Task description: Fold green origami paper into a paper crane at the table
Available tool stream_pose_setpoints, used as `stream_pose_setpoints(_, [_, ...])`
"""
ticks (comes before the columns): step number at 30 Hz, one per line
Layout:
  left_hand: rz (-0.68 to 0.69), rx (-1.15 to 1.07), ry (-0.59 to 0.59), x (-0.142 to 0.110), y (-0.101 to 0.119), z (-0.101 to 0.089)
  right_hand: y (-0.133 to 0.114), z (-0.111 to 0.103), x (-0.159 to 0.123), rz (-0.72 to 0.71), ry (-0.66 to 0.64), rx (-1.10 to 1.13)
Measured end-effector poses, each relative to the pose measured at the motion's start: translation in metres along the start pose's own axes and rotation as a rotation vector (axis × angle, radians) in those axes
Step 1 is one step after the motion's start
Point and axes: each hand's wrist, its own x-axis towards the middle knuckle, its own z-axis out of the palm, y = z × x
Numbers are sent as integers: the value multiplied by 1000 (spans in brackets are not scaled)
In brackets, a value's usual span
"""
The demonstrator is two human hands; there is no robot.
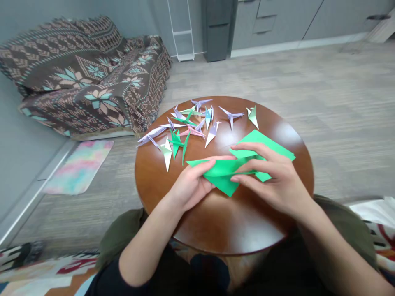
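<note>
A sheet of green origami paper (220, 167), partly folded, is held up over the round table between both hands. My left hand (197, 181) grips its left side, thumb on top and fingers beneath. My right hand (271, 172) has thumb and fingers closed on the paper's right edge, with the index finger stretched out above. Behind the right hand, more green paper (262, 144) lies flat on the tabletop, partly covered by the fingers. Several folded paper cranes (185, 131) in purple, green, pink and white are grouped at the table's far left.
The round brown wooden table (154, 172) stands before my knees. A purple crane (231, 116) and a pale green crane (252, 116) sit apart near its far edge. A patterned covered sofa (101, 82) is at the back left, with a pastel mat (80, 164) on the floor.
</note>
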Motion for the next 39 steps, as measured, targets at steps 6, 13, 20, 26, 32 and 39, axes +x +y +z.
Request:
stream_pose_setpoints(6, [-6, -234, 157, 6, 11, 0, -1, 12, -7, -190, -68, -215])
stream_pose_setpoints(13, [-21, -288, 203, 6, 14, -6, 2, 18, -6, -154, -113, -238])
stream_pose_setpoints(20, [-1, -19, 61, 1, 8, -2, 8, 10, -7, 176, 29, -56])
stream_pose_setpoints(26, [9, 63, -21, -2, 8, 1, 8, -3, -5, 378, 11, 151])
stream_pose_setpoints(32, [434, 469, 262, -1, 8, -7, 16, -16, -6, 422, 41, 166])
stream_pose_setpoints(39, [445, 681, 313, -1, 18, -15, 16, -28, -7, 470, -8, 208])
